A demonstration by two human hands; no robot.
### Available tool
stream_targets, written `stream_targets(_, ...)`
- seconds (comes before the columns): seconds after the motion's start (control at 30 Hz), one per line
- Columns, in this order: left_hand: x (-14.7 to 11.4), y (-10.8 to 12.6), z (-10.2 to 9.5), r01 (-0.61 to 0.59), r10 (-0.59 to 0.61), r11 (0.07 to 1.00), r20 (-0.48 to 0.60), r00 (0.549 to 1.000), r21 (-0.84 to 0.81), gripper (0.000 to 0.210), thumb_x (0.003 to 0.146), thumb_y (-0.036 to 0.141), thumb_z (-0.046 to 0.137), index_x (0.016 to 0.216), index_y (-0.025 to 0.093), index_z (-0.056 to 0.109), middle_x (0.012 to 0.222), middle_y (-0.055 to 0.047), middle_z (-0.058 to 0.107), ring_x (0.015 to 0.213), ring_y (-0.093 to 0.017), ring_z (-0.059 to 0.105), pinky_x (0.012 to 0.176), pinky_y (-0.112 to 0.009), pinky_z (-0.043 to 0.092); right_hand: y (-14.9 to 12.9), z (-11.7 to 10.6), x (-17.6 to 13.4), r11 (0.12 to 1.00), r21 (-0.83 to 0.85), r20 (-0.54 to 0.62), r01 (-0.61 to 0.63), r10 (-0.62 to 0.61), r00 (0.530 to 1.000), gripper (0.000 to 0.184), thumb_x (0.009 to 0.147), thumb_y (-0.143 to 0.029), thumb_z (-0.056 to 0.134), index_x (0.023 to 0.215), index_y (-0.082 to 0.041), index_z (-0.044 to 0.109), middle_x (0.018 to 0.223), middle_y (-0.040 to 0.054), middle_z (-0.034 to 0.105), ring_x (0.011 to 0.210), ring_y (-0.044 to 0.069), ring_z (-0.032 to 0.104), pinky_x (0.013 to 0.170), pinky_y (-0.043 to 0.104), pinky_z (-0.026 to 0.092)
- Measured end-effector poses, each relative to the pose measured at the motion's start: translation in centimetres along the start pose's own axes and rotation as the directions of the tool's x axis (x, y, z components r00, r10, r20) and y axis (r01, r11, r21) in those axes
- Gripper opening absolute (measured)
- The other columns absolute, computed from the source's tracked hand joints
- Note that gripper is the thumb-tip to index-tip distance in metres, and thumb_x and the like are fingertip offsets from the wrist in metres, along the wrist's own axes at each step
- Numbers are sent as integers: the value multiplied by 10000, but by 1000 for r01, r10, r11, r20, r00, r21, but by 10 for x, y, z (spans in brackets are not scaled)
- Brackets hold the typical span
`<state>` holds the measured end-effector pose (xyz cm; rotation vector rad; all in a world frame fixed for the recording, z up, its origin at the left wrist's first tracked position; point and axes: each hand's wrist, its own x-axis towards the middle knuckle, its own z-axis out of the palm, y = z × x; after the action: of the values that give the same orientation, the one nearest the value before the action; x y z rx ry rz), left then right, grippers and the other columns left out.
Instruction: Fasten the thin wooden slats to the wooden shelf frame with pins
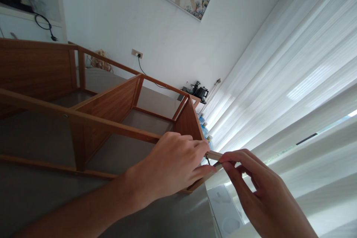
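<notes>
A reddish-brown wooden shelf frame [117, 126] lies on its side, its slatless panels set between long rails. My left hand [173, 163] is closed over the frame's near right end, index finger and thumb to either side of a thin dark metal rod [208, 159]. Just right of it, my right hand [251, 182] pinches with thumb and index finger at the tip of a pale wooden end piece [214, 155]. What sits between those right fingertips is too small to make out. The left palm hides part of the upper rail.
A grey floor [150, 212] lies under the frame. White curtains [279, 100] hang on the right, with blue-capped bottles [205, 129] near them. A black kettle [201, 92] stands behind the frame. A plugged-in cord runs from a wall socket [137, 53]. A white appliance [224, 208] is below.
</notes>
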<state>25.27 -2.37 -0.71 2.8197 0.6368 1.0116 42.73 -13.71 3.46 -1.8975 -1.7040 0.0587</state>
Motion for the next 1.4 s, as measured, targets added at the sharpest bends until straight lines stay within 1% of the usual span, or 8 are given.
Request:
stream_targets(0.23, 1, 0, -2, 14, -14, 1000, 20, 1000, -6, 394, 996, 551, 535, 1186, 228, 656, 995, -9, 769, 863, -218, 741, 718, -348, 524, -3, 1, 0, 1000, 3, 15, 15, -15, 1000, 260, 985, -476, 507, 1044, -295, 683, 944, 12, 653, 708, 115, 587, 401, 156, 404)
stream_targets(0.43, 0, 0, -1, 12, -12, 1000, 17, 1000, -1, 399, 1001, 551, 524, 1192, 225, 653, 985, -20, 769, 858, -219, 741, 722, -340, 524, -2, 2, -1, 999, -19, -41, 28, -29, 999, 275, 989, -465, 495, 1056, -284, 689, 937, 23, 662, 707, 126, 592, 400, 165, 412)
stream_targets(0.63, 1, 0, -1, 8, -8, 1000, 16, 1000, 4, 372, 1015, 527, 508, 1165, 222, 659, 951, -11, 763, 850, -211, 736, 708, -336, 515, -6, 1, -2, 1000, -20, -32, 10, -10, 999, 245, 982, -462, 516, 1032, -287, 680, 933, 14, 647, 699, 115, 576, 391, 154, 399)
stream_targets(0.73, 0, 0, -1, 10, -10, 1000, 16, 1000, 10, 363, 1022, 519, 499, 1154, 220, 657, 923, -9, 759, 842, -206, 733, 699, -327, 503, -12, 2, -2, 999, -43, -54, 1, -4, 999, 214, 979, -451, 527, 1025, -294, 666, 944, 6, 635, 702, 107, 565, 405, 141, 421)
stream_targets(0.93, 0, 0, -1, 16, -16, 1000, 10, 1000, 6, 377, 1019, 537, 490, 1135, 217, 654, 913, 1, 753, 821, -198, 726, 688, -327, 483, -19, 6, -3, 991, -122, -109, 49, -62, 992, 196, 984, -393, 506, 997, -282, 667, 965, 14, 641, 663, 99, 554, 433, 140, 467)
stream_targets(1.1, 1, 1, 1, 17, -16, 1000, -18, 1000, 9, 358, 1002, 523, 537, 1131, 211, 654, 925, 4, 755, 817, -202, 725, 670, -333, 466, -11, 3, -2, 991, -119, -105, 56, -69, 992, 207, 974, -415, 533, 1002, -280, 687, 973, 26, 668, 661, 109, 578, 424, 154, 468)
stream_targets(1.23, 1, 1, 2, 23, -23, 1000, -23, 999, 3, 384, 998, 547, 527, 1129, 210, 656, 915, 3, 755, 829, -207, 728, 684, -340, 471, -2, -1, -2, 991, -127, -95, 46, -58, 994, 257, 968, -472, 546, 1017, -289, 720, 941, 20, 701, 640, 117, 583, 449, 181, 490)
stream_targets(1.4, 1, 1, 3, 32, -32, 999, -10, 999, 11, 364, 983, 532, 568, 1132, 212, 658, 916, 1, 756, 837, -209, 731, 701, -337, 475, 8, -3, -3, 991, -129, -44, -18, 12, 999, 269, 954, -506, 556, 1034, -322, 735, 924, -11, 729, 620, 112, 585, 460, 188, 488)
